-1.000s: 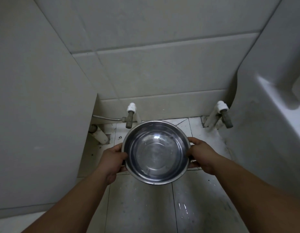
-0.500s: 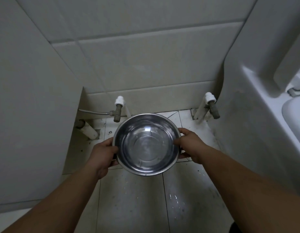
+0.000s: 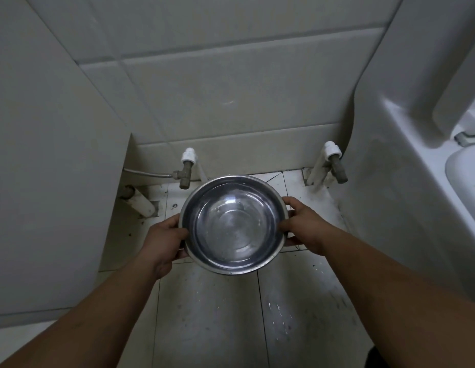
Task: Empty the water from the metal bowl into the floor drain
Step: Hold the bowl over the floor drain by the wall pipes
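We hold metal bowl (image 3: 233, 224) level over tiled floor (image 3: 209, 312), water inside. Our left hand (image 3: 166, 239) grips left rim, right hand (image 3: 305, 226) grips right rim. Two valves (image 3: 185, 173) (image 3: 336, 166) at floor's far edge, against wall.

Two bare forearms – no sleeves, nothing worn

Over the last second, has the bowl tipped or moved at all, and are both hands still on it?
No tipping. The metal bowl stays level with water in it, held over the tiled floor by the left hand and right hand on opposite rims. Only the view shifts a little, bringing more of the white basin at right into frame. No floor drain is visible, and nothing has been poured.
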### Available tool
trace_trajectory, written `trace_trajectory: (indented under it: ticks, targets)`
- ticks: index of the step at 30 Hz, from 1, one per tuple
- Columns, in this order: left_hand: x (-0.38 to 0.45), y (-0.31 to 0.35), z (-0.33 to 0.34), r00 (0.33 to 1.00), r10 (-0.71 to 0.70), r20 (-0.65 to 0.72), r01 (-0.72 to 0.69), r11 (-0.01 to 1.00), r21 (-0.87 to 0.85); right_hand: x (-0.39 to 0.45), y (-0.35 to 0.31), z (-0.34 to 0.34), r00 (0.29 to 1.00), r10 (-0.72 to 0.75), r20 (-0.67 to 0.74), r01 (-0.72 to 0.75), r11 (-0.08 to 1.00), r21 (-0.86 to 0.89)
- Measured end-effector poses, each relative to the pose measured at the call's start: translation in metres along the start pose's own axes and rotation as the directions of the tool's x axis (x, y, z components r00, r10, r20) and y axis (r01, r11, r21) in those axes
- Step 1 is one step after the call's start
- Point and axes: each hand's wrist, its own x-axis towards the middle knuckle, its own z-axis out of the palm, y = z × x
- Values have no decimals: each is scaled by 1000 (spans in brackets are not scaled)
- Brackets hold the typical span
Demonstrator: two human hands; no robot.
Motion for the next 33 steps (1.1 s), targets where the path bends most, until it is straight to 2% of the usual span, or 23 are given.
trace_trajectory:
  ticks: [8, 24, 33]
  targets:
    - [-7, -2, 1, 1000, -13, 23, 14, 1000, -23, 0, 3, 0, 1000, 31, 6, -31, 999, 39]
    - [-10, -2, -11, 984, -56, 169, 79, 988, -131, -2, 5, -9, 993, 85, 80, -97, 981, 167]
    - [-6, -9, -15, 981, -65, 181, 91, 986, -141, -4, 7, -8, 989, 110, 96, -125, 979, 159]
